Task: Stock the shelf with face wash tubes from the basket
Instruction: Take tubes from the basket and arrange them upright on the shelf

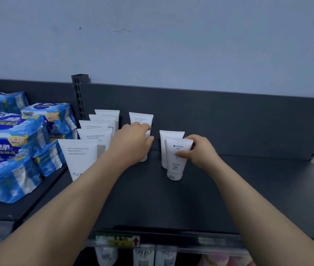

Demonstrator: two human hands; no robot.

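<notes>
On the dark grey shelf (171, 198) white face wash tubes stand cap-down. A row of several tubes (87, 143) fills the left side. My left hand (133, 141) grips a white tube (141, 119) in the middle, hiding most of it. My right hand (200, 150) holds a smaller white tube with blue print (177, 164), thumb across its front. Another white tube (168, 134) stands right behind that one. The basket is out of view.
Blue wet-wipe packs (12, 143) are stacked on the neighbouring shelf to the left. A slotted upright post (79, 93) separates the two shelves. A yellow-green price label (116, 241) hangs on the front edge, with more tubes on the shelf below.
</notes>
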